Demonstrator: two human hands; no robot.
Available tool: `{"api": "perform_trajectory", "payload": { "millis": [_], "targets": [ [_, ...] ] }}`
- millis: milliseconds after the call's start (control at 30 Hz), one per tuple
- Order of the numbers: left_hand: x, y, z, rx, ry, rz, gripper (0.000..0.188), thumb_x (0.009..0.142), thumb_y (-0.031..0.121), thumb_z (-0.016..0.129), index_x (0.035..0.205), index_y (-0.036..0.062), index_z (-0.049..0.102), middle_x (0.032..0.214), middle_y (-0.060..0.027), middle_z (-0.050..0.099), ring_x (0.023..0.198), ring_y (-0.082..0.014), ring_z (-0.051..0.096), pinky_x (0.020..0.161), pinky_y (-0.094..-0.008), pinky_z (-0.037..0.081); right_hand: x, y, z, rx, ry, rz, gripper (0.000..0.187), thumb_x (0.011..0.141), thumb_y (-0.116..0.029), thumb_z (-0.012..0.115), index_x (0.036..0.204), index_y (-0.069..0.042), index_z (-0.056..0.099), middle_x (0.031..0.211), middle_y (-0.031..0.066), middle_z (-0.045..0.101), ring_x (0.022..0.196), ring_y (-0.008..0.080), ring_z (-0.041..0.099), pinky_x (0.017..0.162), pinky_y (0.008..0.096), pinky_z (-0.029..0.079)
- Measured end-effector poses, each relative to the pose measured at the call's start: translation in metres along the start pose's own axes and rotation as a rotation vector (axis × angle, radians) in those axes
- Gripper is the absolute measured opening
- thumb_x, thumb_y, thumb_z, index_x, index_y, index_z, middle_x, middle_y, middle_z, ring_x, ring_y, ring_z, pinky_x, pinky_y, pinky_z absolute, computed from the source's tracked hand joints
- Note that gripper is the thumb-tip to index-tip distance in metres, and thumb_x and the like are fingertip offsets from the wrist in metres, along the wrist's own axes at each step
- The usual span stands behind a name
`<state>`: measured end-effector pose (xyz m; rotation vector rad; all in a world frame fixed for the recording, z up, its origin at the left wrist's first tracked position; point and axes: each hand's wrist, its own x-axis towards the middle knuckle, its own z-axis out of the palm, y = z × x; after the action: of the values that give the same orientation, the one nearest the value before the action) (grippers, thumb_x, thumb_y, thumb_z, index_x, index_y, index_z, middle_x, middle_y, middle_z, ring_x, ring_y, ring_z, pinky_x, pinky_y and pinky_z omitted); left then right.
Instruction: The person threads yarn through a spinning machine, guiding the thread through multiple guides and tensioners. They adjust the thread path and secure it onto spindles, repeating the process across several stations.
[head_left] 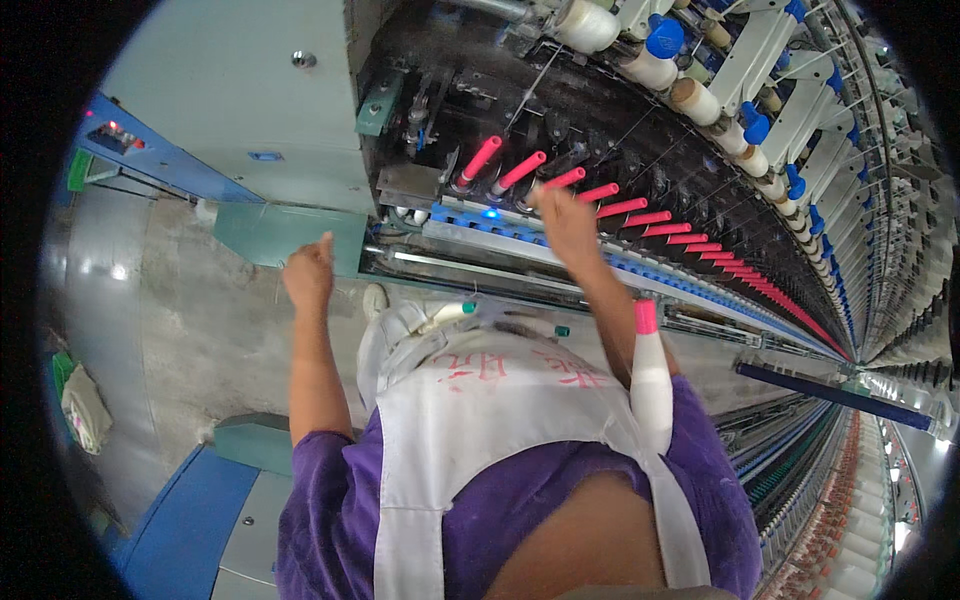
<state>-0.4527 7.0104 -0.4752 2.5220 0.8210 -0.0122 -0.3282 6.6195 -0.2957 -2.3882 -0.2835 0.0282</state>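
Over the row of spindles, my right hand is closed, its fingertips beside a pink bobbin tube; whether they touch it or pinch a yarn is too small to see. My left hand hangs in front of the pale green machine cover, fingers curled and one digit pointing up; anything inside them is hidden. A white yarn bobbin with a pink top stands against my right upper arm and the white apron. Two green-tipped bobbins, one at the left, stick out at the apron's front.
Pink tubes run along the spinning frame toward the right, above a blue rail. White rollers and blue knobs line the frame's upper part. A grey cabinet stands at far left. Another machine is behind me.
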Motion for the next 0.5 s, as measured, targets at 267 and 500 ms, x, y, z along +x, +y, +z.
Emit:
{"api": "perform_trajectory", "payload": {
  "millis": [267,500],
  "targets": [
    [-0.080,0.280,0.044,-0.676,-0.280,0.730,0.053,0.102,0.019,0.051,0.148,-0.0044,0.039,0.142,-0.0315,0.049,0.127,-0.0445,0.054,0.104,-0.0465,0.046,-0.062,0.073,0.032,0.083,-0.050,0.120,0.032,0.099,-0.034,0.061,0.093,-0.003,0.065,0.072,0.0224,0.062,0.068,0.0414,0.062,0.062,0.0457,0.048],
    [-0.056,0.344,0.107,-0.817,-0.099,0.496,0.065,0.102,0.018,0.052,0.151,-0.0108,0.021,0.153,-0.0349,0.031,0.141,-0.0478,0.035,0.118,-0.0457,0.030,-0.092,0.073,-0.001,0.178,0.037,0.264,0.027,0.099,-0.028,0.062,0.095,-0.001,0.066,0.071,0.0194,0.061,0.059,0.0307,0.057,0.060,0.0385,0.047]
  ]
}}
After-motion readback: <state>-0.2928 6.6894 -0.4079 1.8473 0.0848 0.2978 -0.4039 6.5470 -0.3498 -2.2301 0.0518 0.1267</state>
